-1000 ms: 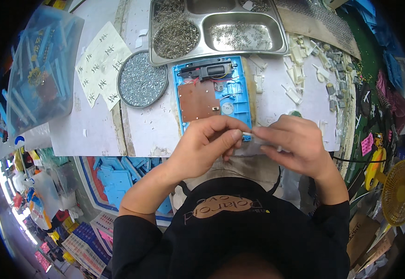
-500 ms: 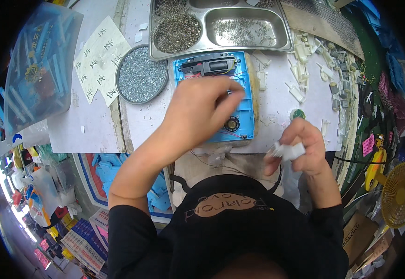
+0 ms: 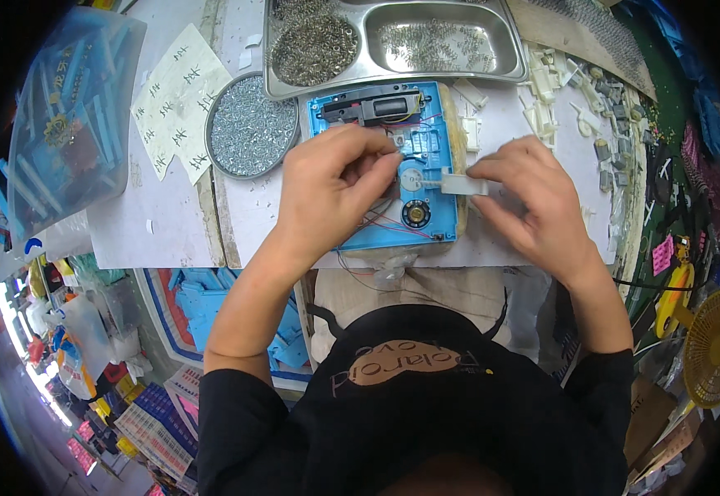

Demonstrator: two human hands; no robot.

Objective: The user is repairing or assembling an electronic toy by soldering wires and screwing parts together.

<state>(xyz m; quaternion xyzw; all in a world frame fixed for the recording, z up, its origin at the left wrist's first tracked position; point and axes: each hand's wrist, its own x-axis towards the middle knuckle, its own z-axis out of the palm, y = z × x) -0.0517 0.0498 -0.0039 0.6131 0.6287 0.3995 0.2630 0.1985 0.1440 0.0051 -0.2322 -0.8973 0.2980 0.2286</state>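
Note:
A blue plastic housing (image 3: 436, 153) lies on a wrapped pad in front of me. It carries a black module (image 3: 372, 107) at its far end, thin red wires, and a small round speaker (image 3: 416, 214) at its near end. My right hand (image 3: 534, 198) pinches a white plastic part (image 3: 462, 183) by its right end, and the part's round, flat end reaches over the housing. My left hand (image 3: 335, 186) is over the housing's left side, thumb and forefinger pressed together; whatever lies between them is too small to make out.
Beyond the housing stands a steel tray (image 3: 447, 41) with springs and small metal pieces. A round dish of screws (image 3: 252, 124) sits left, near a marked paper sheet (image 3: 180, 103) and a translucent bin (image 3: 75, 116). Loose white plastic parts (image 3: 542, 107) lie at the far right.
My right hand has moved up and left, bringing the white plastic part from the table's near edge over the housing. My left hand has shifted slightly left, uncovering more of the housing.

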